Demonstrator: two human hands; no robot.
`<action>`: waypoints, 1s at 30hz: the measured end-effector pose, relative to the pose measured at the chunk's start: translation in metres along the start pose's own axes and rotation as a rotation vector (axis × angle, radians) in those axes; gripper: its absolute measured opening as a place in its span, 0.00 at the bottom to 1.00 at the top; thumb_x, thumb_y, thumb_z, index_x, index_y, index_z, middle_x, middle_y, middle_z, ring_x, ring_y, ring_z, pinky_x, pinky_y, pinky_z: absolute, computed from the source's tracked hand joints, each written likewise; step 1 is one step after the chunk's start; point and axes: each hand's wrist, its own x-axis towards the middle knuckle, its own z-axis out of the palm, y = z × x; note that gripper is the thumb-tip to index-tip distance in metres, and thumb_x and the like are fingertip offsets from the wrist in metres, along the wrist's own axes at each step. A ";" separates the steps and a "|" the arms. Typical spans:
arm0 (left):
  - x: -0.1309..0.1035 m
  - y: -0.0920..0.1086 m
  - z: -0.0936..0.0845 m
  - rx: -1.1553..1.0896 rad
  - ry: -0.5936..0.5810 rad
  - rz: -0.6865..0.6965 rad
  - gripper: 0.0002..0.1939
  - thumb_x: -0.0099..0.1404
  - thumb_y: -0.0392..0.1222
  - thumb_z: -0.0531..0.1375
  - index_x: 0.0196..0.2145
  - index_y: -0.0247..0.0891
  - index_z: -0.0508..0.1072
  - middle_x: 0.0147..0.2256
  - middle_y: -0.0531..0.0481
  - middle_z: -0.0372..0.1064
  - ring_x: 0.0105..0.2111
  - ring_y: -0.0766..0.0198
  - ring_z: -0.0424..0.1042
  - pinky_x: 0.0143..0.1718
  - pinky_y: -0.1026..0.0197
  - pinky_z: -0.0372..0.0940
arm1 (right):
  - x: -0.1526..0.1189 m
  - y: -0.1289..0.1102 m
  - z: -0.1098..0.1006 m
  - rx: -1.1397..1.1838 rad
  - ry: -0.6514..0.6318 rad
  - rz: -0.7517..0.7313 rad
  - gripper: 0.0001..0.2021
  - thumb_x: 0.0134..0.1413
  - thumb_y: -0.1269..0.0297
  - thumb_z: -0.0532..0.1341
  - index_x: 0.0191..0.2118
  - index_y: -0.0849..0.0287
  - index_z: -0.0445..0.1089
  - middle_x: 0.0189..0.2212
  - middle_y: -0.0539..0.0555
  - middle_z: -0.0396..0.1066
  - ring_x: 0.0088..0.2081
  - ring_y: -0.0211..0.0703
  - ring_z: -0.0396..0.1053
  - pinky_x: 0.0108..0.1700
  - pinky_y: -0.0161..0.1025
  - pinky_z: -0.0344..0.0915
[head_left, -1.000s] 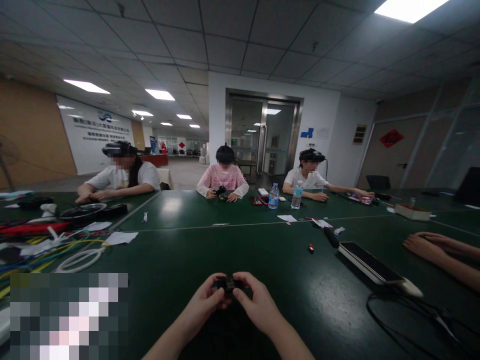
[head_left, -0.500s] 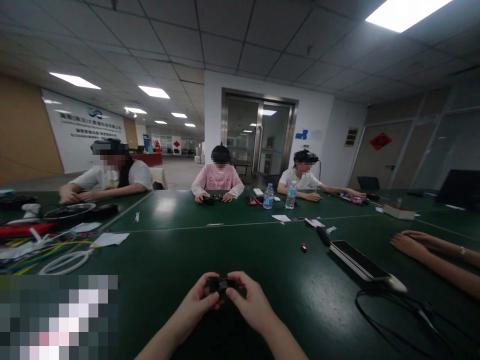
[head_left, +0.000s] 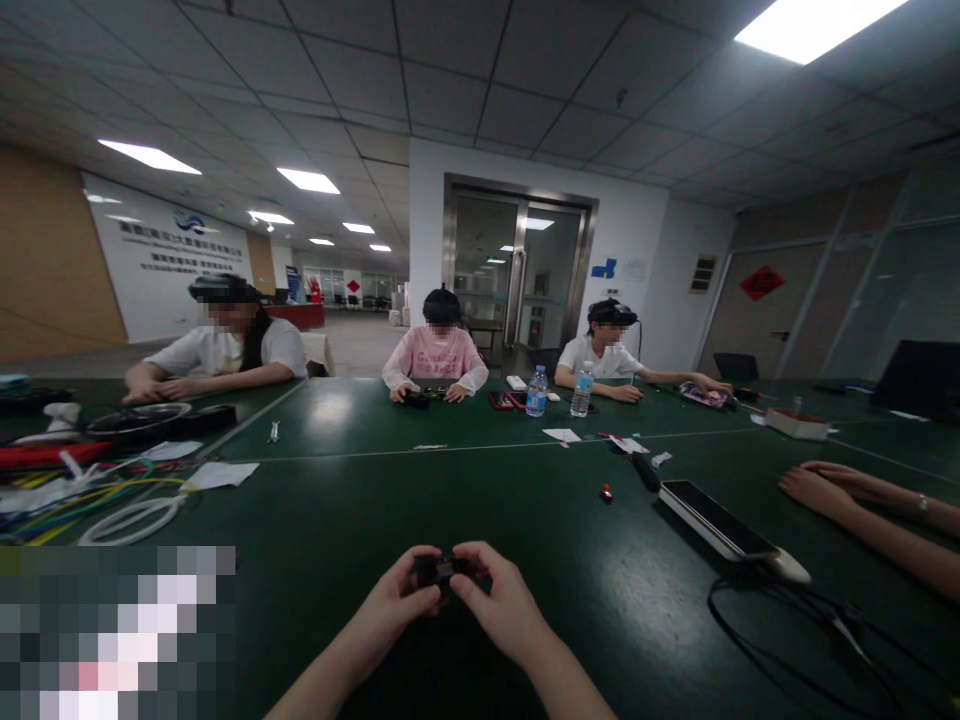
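A small black object (head_left: pixel 442 571) with a greyish middle part is held just above the green table (head_left: pixel 330 530), near its front edge. My left hand (head_left: pixel 396 602) pinches its left end between thumb and fingers. On the right end, my right hand (head_left: pixel 496 597) has its thumb and fingers closed in the same way. The fingers cover both ends, and what the object is cannot be made out. Beyond my hands, to the right, lies a small red and white item (head_left: pixel 606 493).
A phone (head_left: pixel 718 518) on a white case and black cables (head_left: pixel 780 610) lie right. Another person's hands (head_left: pixel 821 485) rest farther right. Coloured wires (head_left: pixel 90 500) and paper (head_left: pixel 223 475) are left. Two bottles (head_left: pixel 536 392) stand at the back, where three people sit.
My hands and the black object have barely moved. At the far left, the seated person's head has shifted slightly to the right.
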 end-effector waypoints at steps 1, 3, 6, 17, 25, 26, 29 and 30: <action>0.000 0.001 0.000 -0.001 -0.002 0.004 0.25 0.46 0.43 0.66 0.42 0.40 0.64 0.35 0.49 0.65 0.34 0.61 0.66 0.37 0.57 0.58 | 0.000 0.000 0.000 0.000 0.003 0.001 0.13 0.49 0.64 0.58 0.44 0.52 0.66 0.40 0.49 0.70 0.43 0.43 0.67 0.46 0.41 0.62; -0.001 0.003 0.001 0.004 -0.009 0.014 0.24 0.48 0.42 0.65 0.43 0.40 0.64 0.36 0.49 0.66 0.34 0.62 0.66 0.37 0.57 0.58 | 0.000 0.000 0.000 0.001 0.005 -0.001 0.13 0.49 0.64 0.58 0.43 0.52 0.66 0.40 0.49 0.70 0.43 0.44 0.67 0.46 0.41 0.62; -0.003 0.006 0.003 0.020 -0.023 0.014 0.22 0.51 0.41 0.64 0.43 0.40 0.64 0.36 0.48 0.66 0.34 0.62 0.66 0.38 0.57 0.59 | 0.000 0.001 0.000 0.005 0.003 -0.006 0.13 0.50 0.65 0.57 0.43 0.52 0.66 0.40 0.50 0.70 0.43 0.44 0.67 0.46 0.41 0.62; -0.002 0.001 0.001 -0.009 -0.045 0.062 0.21 0.52 0.39 0.63 0.44 0.40 0.64 0.35 0.50 0.66 0.31 0.65 0.65 0.35 0.60 0.59 | 0.001 0.000 0.001 0.021 -0.016 -0.033 0.13 0.50 0.65 0.58 0.44 0.52 0.66 0.39 0.50 0.70 0.42 0.43 0.67 0.47 0.42 0.62; -0.002 0.000 -0.002 0.012 -0.040 0.054 0.21 0.52 0.38 0.63 0.45 0.40 0.65 0.38 0.48 0.66 0.34 0.64 0.66 0.37 0.58 0.60 | 0.000 0.001 -0.001 -0.010 0.008 -0.033 0.16 0.48 0.64 0.59 0.45 0.52 0.65 0.44 0.51 0.67 0.46 0.45 0.66 0.47 0.43 0.61; -0.002 -0.001 -0.002 0.012 -0.039 0.059 0.21 0.51 0.38 0.63 0.44 0.40 0.65 0.37 0.49 0.66 0.33 0.64 0.66 0.37 0.58 0.60 | 0.000 0.002 -0.001 -0.017 0.015 -0.037 0.15 0.48 0.64 0.59 0.45 0.52 0.66 0.46 0.52 0.66 0.46 0.45 0.65 0.47 0.43 0.61; 0.000 -0.003 -0.002 0.019 -0.028 0.073 0.20 0.51 0.38 0.63 0.43 0.40 0.66 0.37 0.49 0.66 0.34 0.63 0.66 0.37 0.58 0.60 | 0.001 0.005 -0.001 -0.029 0.012 -0.065 0.14 0.47 0.64 0.60 0.43 0.50 0.68 0.50 0.52 0.62 0.50 0.46 0.62 0.50 0.44 0.60; 0.000 -0.004 -0.002 0.023 -0.024 0.072 0.20 0.51 0.38 0.63 0.43 0.40 0.66 0.37 0.49 0.66 0.35 0.63 0.66 0.37 0.58 0.60 | 0.001 0.005 -0.001 -0.028 0.007 -0.075 0.13 0.47 0.64 0.60 0.42 0.50 0.69 0.50 0.52 0.62 0.51 0.46 0.61 0.51 0.44 0.59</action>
